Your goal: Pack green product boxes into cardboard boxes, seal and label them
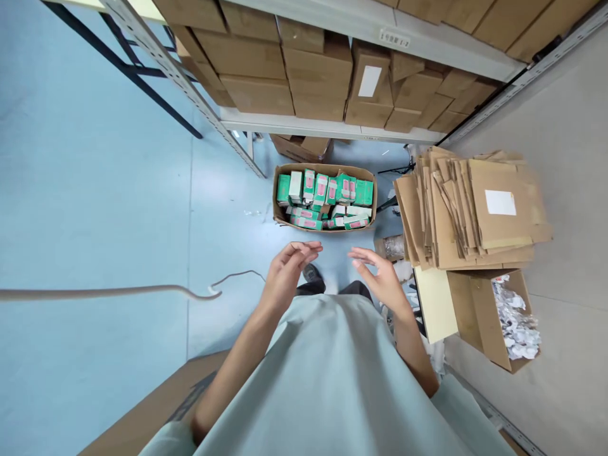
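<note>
My left hand [289,269] is held in front of my body with its fingers stretched out and nothing in it. Facing it across a gap is my right hand [377,272], also empty, its fingers extended and the thumb apart. Just beyond both hands an open cardboard box [324,230] stands on the floor, touched by neither. Inside it lie several small green and white cartons [321,189] with pink patches, some upright and others on their sides.
A metal shelf [332,130] full of brown boxes [316,76] rises ahead. Flattened cardboard [498,190] is stacked on the right, above a box of crumpled white material [515,323]. A pale cable [118,291] crosses at left. Another carton [301,149] sits under the shelf.
</note>
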Demonstrator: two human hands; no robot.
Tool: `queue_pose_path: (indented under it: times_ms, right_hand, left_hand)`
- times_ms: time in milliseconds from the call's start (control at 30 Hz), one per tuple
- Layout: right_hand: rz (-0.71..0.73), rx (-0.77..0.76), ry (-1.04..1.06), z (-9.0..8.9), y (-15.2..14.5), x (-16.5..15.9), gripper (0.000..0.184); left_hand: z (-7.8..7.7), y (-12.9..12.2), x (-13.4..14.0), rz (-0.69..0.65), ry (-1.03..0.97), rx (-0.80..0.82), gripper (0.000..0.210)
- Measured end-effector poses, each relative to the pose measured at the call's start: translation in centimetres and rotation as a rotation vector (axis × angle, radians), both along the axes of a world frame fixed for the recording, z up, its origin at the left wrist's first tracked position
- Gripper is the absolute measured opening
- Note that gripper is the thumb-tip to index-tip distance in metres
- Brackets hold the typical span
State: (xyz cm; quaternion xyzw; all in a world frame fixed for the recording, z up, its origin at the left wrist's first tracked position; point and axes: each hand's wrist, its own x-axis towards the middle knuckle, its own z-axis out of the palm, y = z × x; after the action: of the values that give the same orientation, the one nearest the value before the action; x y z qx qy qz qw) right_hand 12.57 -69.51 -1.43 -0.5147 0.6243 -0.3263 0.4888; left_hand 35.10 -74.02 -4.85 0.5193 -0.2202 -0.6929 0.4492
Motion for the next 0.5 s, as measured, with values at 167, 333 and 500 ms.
queue_pose_path:
  times_ms: [167,333,500]
  right_hand:
    - [0.002,0.028,0.014,-0.1,-5.3,2.1,0.045]
    - [0.024,0.065,0.042,-2.0,-11.2,1.6,0.046]
    - [0.123,0.074,0.048,-5.8,-19.2,0.2,0.05]
  left_hand:
    - [-1.3,-5.5,4.0,0.112,-0.031,0.016,0.021]
    - [-3.8,-10.4,4.7,0.212,-0.019,0.071,0.023]
    - [-6.4,-14.5,3.5,0.273,-0.055,0.144,0.019]
